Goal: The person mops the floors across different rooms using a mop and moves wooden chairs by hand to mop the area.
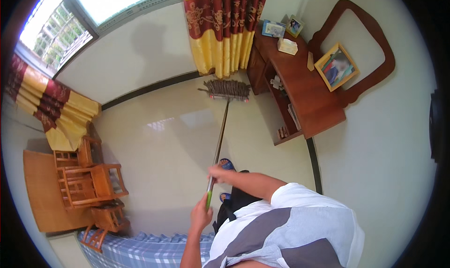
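A mop with grey-brown string strands (227,89) lies with its head on the tiled floor, near the foot of the curtain. Its metal pole (220,138) runs back towards me and ends in a green grip (209,198). My left hand (201,213) is closed around the grip end of the pole. Further along the metal part, my right hand (218,173) grips the same pole, slightly blurred. Both my feet, in blue sandals (227,163), stand just right of the pole.
A reddish-brown wooden desk (299,92) with open shelves and a mirror-shaped frame (385,39) stands on the right. Yellow-and-maroon curtains (225,32) reach nearly to the floor. Stacked wooden chairs (79,187) stand at left, by a plaid-covered bed (147,250). On the desk are a tissue pack (287,46) and framed pictures (336,67).
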The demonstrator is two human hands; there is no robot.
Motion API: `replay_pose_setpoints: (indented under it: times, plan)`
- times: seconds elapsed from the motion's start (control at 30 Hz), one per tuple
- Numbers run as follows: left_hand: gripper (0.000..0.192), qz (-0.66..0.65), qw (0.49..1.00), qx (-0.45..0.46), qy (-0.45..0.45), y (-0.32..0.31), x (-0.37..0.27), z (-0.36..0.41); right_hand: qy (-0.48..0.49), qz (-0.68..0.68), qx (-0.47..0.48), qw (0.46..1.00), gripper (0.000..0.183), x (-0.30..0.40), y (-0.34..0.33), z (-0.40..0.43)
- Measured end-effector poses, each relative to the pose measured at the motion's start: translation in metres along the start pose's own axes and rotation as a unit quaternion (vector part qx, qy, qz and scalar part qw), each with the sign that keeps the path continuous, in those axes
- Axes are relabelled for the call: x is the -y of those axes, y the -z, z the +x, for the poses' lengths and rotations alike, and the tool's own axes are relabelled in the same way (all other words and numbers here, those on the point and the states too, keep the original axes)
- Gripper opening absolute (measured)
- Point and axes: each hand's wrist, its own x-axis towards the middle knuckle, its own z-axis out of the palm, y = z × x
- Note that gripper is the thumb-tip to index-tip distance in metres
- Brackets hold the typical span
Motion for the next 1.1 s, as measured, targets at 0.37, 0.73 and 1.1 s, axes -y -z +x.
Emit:
replay_pose_setpoints:
  times: [0.37,0.73,1.1]
  plan:
    - [0.052,-0.114,0.951,-0.017,0.286,-0.018,-0.008,-0.163,-0.285,-0.075,0.142,0.945,0.015,-0.154,-0.029,-0.082]
    - [0.045,-0.137,0.966,-0.058,0.211,-0.095,-0.029,-0.005,-0.071,-0.09,0.062,0.991,0.006,-0.015,0.062,-0.038]
    - [0.044,-0.132,0.978,-0.105,0.119,-0.125,-0.165,0.234,0.18,0.028,0.032,0.983,0.009,0.159,0.189,-0.013]
